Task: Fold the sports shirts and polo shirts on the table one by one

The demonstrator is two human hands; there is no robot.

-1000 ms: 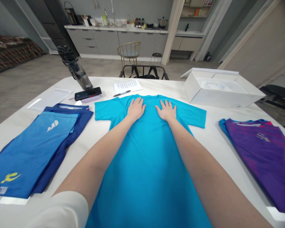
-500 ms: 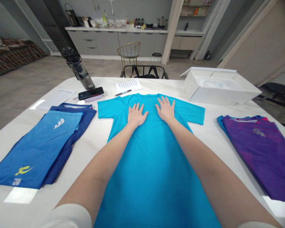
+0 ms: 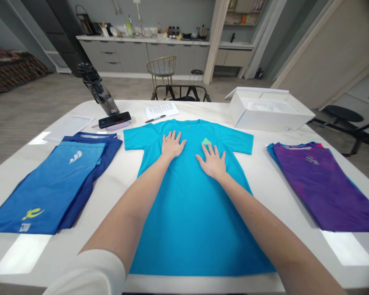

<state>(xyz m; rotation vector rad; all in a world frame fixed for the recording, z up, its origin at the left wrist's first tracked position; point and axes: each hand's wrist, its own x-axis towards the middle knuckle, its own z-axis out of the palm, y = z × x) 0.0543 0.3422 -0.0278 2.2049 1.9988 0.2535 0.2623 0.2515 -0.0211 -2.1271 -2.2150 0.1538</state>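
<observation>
Shirt lies flat on the bench, front up, its long axis running straight away from the person: collar far, hem near, sleeves out to both sides. Left hand and right hand press palm-down on its chest, apart, fingers spread, gripping nothing; a green logo shows at the right fingertips. The forearms cover parts of its sides. Left of the shirt lie blue clothes; right of it, purple clothes. Beyond its collar are a pen and paper; beyond its left sleeve, a phone; beyond its right, a box.
</observation>
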